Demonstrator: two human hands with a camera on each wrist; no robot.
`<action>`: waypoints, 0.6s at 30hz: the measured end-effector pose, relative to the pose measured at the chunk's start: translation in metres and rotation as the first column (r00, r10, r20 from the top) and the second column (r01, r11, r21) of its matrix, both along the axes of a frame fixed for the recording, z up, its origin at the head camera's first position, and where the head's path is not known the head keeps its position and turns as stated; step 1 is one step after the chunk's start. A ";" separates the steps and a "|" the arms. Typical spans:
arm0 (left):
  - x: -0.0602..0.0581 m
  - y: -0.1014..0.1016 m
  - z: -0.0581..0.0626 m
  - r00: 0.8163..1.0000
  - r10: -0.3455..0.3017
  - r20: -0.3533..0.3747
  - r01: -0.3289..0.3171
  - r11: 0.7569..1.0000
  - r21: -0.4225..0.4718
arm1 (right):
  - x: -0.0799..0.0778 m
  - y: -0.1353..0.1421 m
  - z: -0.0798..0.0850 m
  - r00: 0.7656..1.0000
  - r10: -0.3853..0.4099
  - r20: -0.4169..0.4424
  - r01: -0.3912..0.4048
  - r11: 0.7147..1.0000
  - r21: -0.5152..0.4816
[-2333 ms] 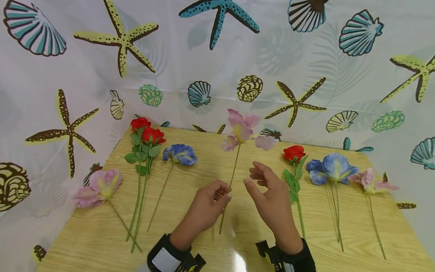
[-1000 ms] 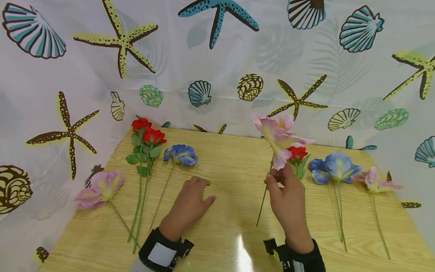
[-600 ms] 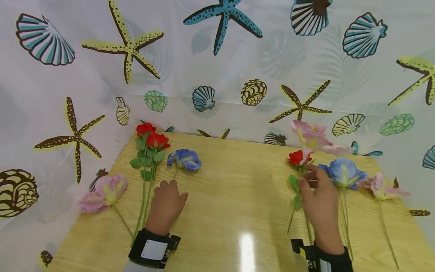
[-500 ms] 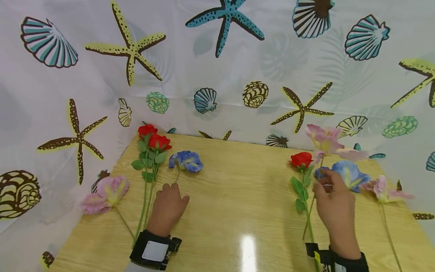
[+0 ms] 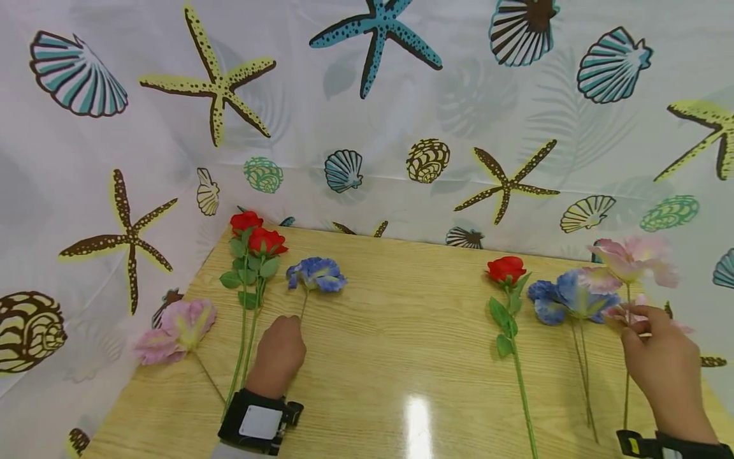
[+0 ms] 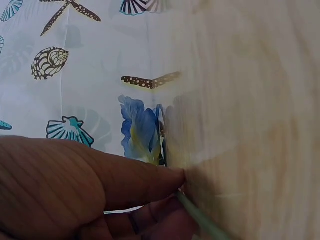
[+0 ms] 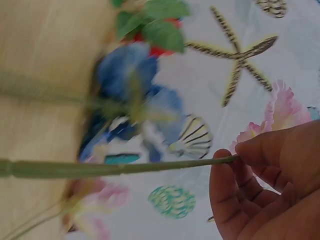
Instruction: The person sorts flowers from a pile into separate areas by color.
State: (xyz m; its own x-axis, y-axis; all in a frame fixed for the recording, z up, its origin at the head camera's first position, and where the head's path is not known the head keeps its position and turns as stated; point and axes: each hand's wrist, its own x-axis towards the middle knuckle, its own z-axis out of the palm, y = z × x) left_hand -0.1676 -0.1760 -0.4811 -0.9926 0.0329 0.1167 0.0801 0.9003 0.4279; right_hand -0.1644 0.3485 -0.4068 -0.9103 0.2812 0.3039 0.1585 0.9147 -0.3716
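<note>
My left hand [image 5: 281, 350] pinches the thin stem of a blue iris [image 5: 316, 275] low over the table. In the left wrist view the thumb [image 6: 150, 182] presses that green stem against the fingers, with the blue petals beyond. Over at the right, my right hand [image 5: 665, 363] holds a pink iris [image 5: 631, 260] upright by its stem between thumb and fingertips. Its bloom overlaps the blue iris [image 5: 570, 296] on the right and partly hides another pink iris [image 5: 616, 312] lying behind. The right wrist view shows the held stem [image 7: 125, 169] running leftward from the fingertips.
Two red roses [image 5: 266, 241] lie side by side at the left, by a pink iris [image 5: 186, 322]. A single red rose [image 5: 506, 270] lies right of centre. Cloth printed with shells and starfish [image 5: 507, 183] hangs behind the wooden table [image 5: 395, 357].
The pink iris passed from my left hand to my right, which carried it rightward past the rose and blue iris. My left hand moved left and took hold of the blue iris's stem.
</note>
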 end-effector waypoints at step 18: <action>-0.006 -0.003 0.003 0.994 -0.038 0.106 0.028 0.995 0.100 | -0.011 0.090 -0.034 0.896 -0.242 0.372 0.298 0.949 -0.100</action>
State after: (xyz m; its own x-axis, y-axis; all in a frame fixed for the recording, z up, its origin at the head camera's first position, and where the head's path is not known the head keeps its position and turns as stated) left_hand -0.1741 -0.1788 -0.4783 -0.9981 0.0596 0.0140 0.0581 0.8513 0.5215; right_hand -0.1752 0.4381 -0.4412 -0.8320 0.5480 -0.0859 0.5366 0.7559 -0.3752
